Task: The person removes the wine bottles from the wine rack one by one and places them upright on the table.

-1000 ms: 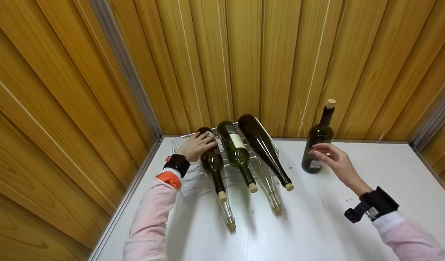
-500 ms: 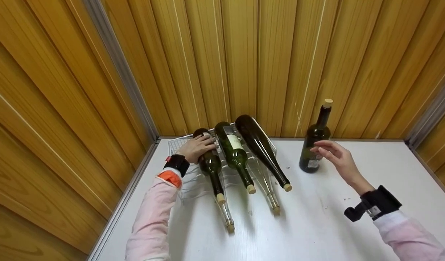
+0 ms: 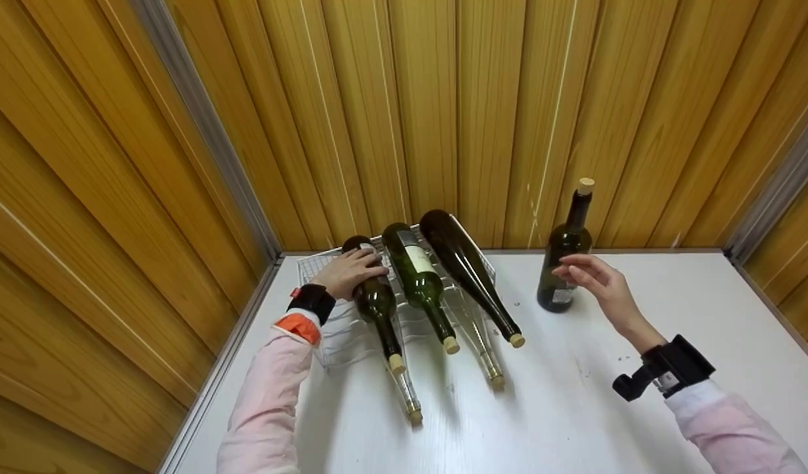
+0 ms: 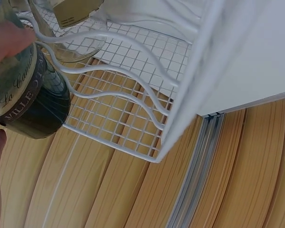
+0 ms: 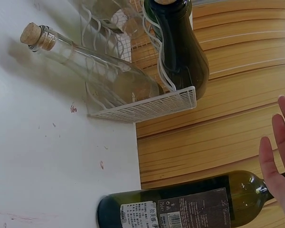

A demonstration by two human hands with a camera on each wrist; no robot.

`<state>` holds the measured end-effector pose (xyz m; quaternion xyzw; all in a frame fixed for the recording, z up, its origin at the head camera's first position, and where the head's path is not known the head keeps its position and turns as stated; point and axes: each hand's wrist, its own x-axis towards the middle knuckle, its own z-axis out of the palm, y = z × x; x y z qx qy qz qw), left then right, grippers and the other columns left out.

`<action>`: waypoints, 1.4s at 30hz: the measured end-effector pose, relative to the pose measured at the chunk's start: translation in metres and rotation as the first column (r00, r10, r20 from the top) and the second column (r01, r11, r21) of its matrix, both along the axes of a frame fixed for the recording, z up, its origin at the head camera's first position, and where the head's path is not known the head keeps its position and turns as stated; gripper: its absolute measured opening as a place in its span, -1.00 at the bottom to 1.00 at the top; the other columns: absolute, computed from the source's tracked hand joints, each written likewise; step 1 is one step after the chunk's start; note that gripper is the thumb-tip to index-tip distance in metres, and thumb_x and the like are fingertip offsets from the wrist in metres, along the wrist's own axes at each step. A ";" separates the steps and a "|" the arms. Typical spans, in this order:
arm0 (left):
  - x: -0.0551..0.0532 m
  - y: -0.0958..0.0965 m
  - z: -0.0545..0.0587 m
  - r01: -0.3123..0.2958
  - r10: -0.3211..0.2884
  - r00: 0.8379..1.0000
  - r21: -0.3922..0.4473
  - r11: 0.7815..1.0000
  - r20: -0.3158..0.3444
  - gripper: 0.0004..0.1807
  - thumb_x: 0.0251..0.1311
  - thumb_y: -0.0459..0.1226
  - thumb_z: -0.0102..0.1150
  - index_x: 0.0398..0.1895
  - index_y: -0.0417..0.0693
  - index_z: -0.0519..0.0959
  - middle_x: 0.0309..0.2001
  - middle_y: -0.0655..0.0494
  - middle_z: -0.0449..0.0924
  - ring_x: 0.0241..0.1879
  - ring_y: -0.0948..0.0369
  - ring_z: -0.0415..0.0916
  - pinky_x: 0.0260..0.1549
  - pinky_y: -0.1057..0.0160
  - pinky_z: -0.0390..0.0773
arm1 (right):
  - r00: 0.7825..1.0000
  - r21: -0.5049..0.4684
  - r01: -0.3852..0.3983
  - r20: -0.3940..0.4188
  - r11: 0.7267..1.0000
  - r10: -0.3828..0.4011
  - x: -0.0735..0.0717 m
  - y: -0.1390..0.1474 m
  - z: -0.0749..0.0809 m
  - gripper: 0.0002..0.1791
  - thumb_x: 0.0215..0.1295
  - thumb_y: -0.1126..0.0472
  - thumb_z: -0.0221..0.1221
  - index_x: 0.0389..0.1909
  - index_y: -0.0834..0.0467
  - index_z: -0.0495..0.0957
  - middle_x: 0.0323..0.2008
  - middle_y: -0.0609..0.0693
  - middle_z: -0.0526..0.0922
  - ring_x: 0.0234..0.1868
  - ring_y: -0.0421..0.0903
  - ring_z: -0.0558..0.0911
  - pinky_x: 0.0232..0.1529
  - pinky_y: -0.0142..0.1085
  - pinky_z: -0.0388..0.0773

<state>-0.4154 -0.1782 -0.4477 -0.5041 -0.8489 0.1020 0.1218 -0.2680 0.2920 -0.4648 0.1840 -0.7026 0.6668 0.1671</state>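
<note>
White is the table [image 3: 542, 415], and on it stands a wire rack [image 5: 154, 104]. To the right of this rack a dark bottle [image 3: 563, 240] stands apart, its long axis upright. The leftmost lying bottle [image 3: 377, 303] is on the rack, and the left hand [image 3: 346, 272] grips it near its base. The right hand [image 3: 604, 286] is nearer to the standing one, which is just beyond its fingertips; these are relaxed and hold nothing, but whether they touch glass, I cannot tell. A small cork [image 3: 586, 186] closes this bottle.
</note>
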 end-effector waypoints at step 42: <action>0.045 0.071 0.085 -0.234 0.104 0.954 0.484 0.843 0.281 -0.04 -0.28 -0.12 0.55 0.23 -0.38 0.34 0.04 -0.28 0.45 0.06 -0.15 0.40 0.12 -0.03 0.53 | 0.983 -0.309 -0.129 0.085 0.942 0.163 -0.004 -0.009 0.000 -0.67 0.66 0.14 -0.16 0.08 0.07 0.59 -0.05 -0.04 0.73 0.05 -0.16 0.66 0.04 -0.31 0.63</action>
